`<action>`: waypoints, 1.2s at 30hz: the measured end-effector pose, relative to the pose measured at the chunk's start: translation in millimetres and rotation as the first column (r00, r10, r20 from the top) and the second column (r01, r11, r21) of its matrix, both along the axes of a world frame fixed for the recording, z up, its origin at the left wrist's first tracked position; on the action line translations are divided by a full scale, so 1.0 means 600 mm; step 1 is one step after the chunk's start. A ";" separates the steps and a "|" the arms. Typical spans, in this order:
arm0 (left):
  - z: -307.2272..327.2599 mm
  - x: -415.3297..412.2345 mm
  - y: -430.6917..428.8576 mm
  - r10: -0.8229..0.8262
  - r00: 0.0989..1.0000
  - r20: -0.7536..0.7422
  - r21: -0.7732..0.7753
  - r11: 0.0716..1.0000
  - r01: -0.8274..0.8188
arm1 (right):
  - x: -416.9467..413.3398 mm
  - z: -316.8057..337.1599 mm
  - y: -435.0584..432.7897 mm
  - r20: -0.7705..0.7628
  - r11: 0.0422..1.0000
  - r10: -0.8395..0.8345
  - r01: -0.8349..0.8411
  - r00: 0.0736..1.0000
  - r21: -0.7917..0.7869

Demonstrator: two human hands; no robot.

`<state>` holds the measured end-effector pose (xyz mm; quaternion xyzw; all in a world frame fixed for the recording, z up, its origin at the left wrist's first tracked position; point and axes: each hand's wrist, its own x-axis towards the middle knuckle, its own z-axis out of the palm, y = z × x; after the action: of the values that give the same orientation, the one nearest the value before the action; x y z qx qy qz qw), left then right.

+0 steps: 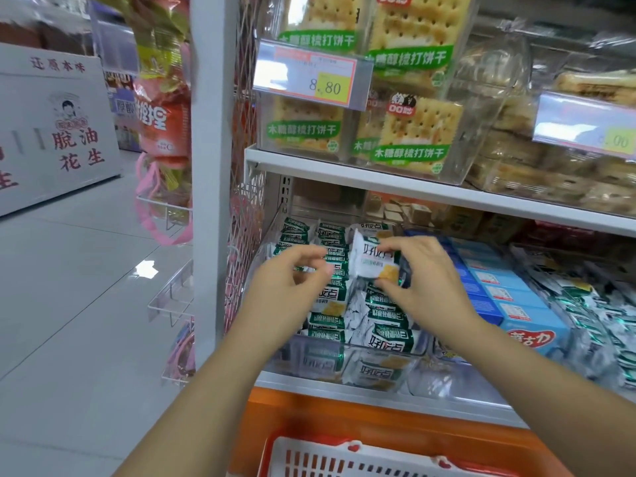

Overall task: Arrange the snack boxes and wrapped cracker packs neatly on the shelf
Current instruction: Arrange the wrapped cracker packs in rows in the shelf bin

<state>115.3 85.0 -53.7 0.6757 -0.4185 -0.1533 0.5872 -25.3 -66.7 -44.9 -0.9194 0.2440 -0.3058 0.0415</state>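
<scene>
Head view. My right hand [425,275] pinches one wrapped cracker pack [373,258] between the thumb below and the fingers above, holding it on end over the clear bin [347,351] on the lower shelf [344,382]. I judge that the upright hold lets me check which way the label faces before the pack goes down among the others. My left hand [297,271] hovers just beside the pack, to its left, with the fingers curled toward the thumb above the rows. Whether it nips anything I cannot tell, since its fingertips blur against the wrappers below. Inside the bin, the left rows [327,320] lie flat and overlapping with labels aligned. The centre packs [378,304] are tilted and crumpled, so the held pack probably belongs there. The blue snack boxes [499,290] lie in a line just right of the bin, edge to edge and orderly. Loose silver-green packs [585,304] lie jumbled farther right and look unsorted. A red basket [344,456] sits below at my front, presumably for stock. The task is about midway, in my judgement, with one bin partly aligned.
</scene>
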 end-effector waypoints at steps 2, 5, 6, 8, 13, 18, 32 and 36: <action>-0.002 0.019 0.003 0.109 0.993 0.046 -0.022 0.994 -0.108 | 0.018 0.003 -0.040 -0.040 0.996 -0.091 0.092 0.995 0.004; -0.008 0.040 0.003 0.222 0.972 0.073 -0.045 0.975 -0.219 | 0.049 0.003 -0.092 -0.174 0.983 -0.182 0.181 0.968 -0.020; -0.010 0.044 0.004 0.244 0.966 0.089 -0.037 0.970 -0.242 | 0.059 0.003 -0.107 -0.219 0.979 -0.197 0.203 0.956 0.002; -0.015 0.051 0.006 0.278 0.951 0.133 -0.014 0.960 -0.279 | 0.078 0.001 -0.134 -0.284 0.976 -0.209 0.217 0.936 -0.001; -0.026 0.064 0.007 0.304 0.933 0.194 0.015 0.950 -0.313 | 0.103 0.001 -0.168 -0.285 0.966 -0.250 0.258 0.925 -0.012; -0.027 0.068 0.012 0.292 0.940 0.179 0.024 0.953 -0.301 | 0.093 0.010 -0.163 -0.339 0.959 -0.277 0.279 0.899 -0.044; -0.026 0.061 0.007 0.256 0.947 0.197 0.044 0.962 -0.269 | 0.123 -0.004 -0.004 -0.571 0.991 0.016 -0.087 0.821 -0.098; -0.026 0.065 0.010 0.242 0.951 0.194 0.044 0.966 -0.255 | 0.130 -0.011 0.001 -0.583 0.990 -0.026 -0.060 0.812 -0.127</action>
<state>154.0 90.9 -69.4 0.7541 -0.3778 -0.0282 0.5365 53.0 -66.2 -51.7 -0.9715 0.2148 -0.0250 -0.0968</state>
